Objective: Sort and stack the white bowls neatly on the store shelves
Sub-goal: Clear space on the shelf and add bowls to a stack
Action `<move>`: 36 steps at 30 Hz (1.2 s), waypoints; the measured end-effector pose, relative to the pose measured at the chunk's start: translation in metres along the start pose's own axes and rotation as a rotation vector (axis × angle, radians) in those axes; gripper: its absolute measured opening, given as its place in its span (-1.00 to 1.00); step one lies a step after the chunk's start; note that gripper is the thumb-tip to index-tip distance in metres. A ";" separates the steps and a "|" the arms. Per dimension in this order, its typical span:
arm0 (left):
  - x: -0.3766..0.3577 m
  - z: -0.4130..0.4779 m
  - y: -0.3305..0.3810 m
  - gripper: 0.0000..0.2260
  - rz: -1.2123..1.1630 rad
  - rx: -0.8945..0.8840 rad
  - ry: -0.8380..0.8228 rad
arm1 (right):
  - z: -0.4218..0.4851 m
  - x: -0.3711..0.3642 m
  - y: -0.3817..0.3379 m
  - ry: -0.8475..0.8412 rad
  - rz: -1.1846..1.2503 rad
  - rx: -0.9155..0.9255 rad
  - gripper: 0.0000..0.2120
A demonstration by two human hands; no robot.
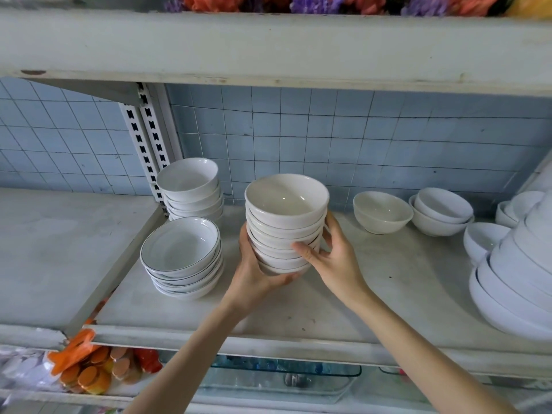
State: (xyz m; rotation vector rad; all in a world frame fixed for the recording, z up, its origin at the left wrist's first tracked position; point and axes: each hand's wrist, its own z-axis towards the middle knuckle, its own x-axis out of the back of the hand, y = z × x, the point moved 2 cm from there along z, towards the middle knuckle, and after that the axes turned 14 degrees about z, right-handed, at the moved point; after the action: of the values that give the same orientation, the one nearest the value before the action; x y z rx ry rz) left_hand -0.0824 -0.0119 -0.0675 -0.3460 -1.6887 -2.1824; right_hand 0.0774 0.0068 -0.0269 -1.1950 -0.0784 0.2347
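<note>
Held stack: a stack of white bowls (286, 222), about seven nested. The top one is glossy cream-white inside, and thin dark lines ring the rims of the lower ones. It stands upright, leaning slightly left.
Where it is: over the middle of the shelf (358, 297), nearer the front edge than the wall.
Left hand (257, 273): cups the stack from below, with fingers curled under the base and the thumb up its left side.
Right hand (331, 255): grips the lower bowls, thumb across the front and fingers wrapped round the right side.
Open room: bare shelf lies from 3 to 6 o'clock of the held stack, out to the front lip, and more at 12 o'clock before the blue tiled wall (358, 130).
Overhead: the upper shelf (268, 49) runs across at 12 o'clock, well above the top bowl.
Left neighbours: a dark-rimmed stack (182, 258) sits just beside the left hand at 9 o'clock. A plain white stack (191, 189) stands at 10 o'clock against the slotted upright (149, 138).
Right neighbours: a single bowl (382, 212) stands near at 2 o'clock. Beyond it is a nested pair (442, 212), then a small bowl (484, 240).
Far right: a tall stack of large bowls (513, 279) at 3 o'clock fills that end of the shelf.
Below: a glass dish (283, 380) and orange packets (89, 366) sit on the lower level, at 6 and 7 o'clock.
</note>
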 end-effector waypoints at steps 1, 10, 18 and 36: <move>0.000 0.003 -0.001 0.05 -0.002 0.001 -0.021 | 0.001 0.000 0.000 0.015 -0.005 0.006 -0.36; 0.001 0.018 0.002 0.03 -0.021 0.011 -0.138 | 0.003 -0.001 -0.002 0.070 -0.009 0.020 -0.46; 0.000 0.015 0.006 0.03 -0.054 -0.001 -0.120 | 0.006 0.007 0.001 -0.018 -0.018 -0.027 -0.33; -0.001 0.008 0.005 -0.03 -0.085 -0.016 0.034 | 0.034 0.124 0.018 0.275 -0.561 0.005 -0.63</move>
State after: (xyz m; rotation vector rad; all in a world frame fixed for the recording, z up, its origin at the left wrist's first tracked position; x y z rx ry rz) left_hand -0.0794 -0.0047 -0.0616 -0.2441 -1.6977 -2.2499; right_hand 0.1893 0.0712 -0.0392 -1.1447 -0.1675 -0.4201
